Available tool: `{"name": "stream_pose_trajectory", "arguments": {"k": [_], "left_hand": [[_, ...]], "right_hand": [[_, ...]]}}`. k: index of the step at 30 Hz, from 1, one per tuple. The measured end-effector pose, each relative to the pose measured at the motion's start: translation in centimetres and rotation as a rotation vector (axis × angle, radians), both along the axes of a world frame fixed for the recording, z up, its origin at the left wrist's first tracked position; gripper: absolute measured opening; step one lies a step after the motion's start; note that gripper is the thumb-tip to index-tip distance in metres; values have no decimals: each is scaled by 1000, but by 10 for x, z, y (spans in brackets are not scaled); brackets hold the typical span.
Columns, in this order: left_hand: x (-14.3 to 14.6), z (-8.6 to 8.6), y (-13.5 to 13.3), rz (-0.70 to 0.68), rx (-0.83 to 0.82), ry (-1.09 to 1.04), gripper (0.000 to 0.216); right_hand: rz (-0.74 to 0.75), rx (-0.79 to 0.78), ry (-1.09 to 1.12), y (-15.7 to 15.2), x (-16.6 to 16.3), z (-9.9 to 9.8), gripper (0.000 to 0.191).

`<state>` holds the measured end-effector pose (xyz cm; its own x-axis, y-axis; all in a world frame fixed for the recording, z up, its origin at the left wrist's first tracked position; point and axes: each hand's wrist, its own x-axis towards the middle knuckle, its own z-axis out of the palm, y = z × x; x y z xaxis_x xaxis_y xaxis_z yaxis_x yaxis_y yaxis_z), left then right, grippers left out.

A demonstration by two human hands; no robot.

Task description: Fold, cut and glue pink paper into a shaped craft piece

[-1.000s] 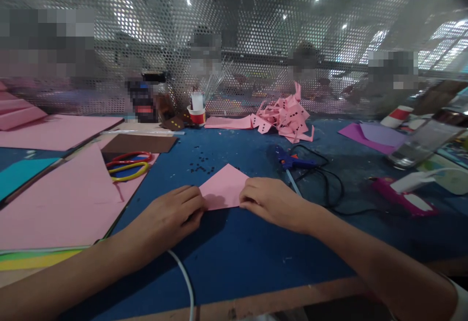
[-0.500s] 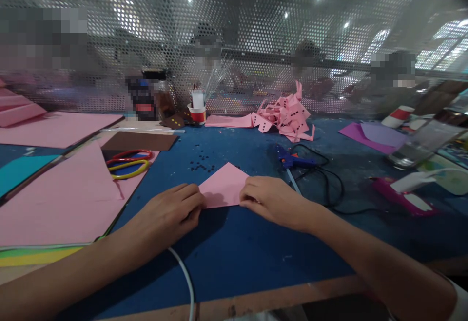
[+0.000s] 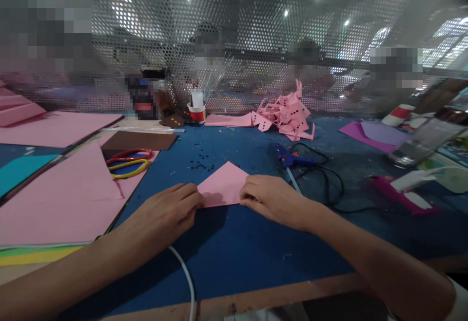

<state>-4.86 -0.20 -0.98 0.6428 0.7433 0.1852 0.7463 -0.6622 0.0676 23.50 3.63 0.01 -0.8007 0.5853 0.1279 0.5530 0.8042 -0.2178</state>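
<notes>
A small folded pink paper triangle (image 3: 224, 184) lies flat on the blue table top (image 3: 241, 253), its point away from me. My left hand (image 3: 166, 211) presses the triangle's left corner with curled fingers. My right hand (image 3: 272, 199) holds down its right corner, fingers bent and pressed together. The paper's near edge runs between my two hands.
Large pink sheets (image 3: 62, 194) over yellow and green ones lie at left, with red and yellow scissors (image 3: 127, 162) and a brown card (image 3: 141, 141). A blue glue gun (image 3: 290, 160) with black cord sits right of my hands. Pink scraps (image 3: 285, 116), a cup (image 3: 197, 111) and a perforated screen stand behind.
</notes>
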Motion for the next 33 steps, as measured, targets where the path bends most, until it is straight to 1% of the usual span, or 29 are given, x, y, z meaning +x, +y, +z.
{"name": "stream_pose_trajectory", "arguments": {"k": [8, 19, 24, 29, 33], "left_hand": [[-1, 1, -3, 18, 8, 26, 24], [-2, 1, -2, 40, -21, 28, 27], [2, 2, -3, 41, -11, 11, 24], [3, 1, -1, 60, 1, -6, 19], [2, 0, 2, 40, -10, -43, 22]], "right_hand": [[6, -10, -3, 0, 0, 1, 20], [2, -6, -4, -1, -1, 4, 21], [-4, -13, -6, -1, -1, 4, 21], [0, -15, 3, -2, -1, 3, 22], [-13, -26, 4, -3, -1, 5, 21]]}}
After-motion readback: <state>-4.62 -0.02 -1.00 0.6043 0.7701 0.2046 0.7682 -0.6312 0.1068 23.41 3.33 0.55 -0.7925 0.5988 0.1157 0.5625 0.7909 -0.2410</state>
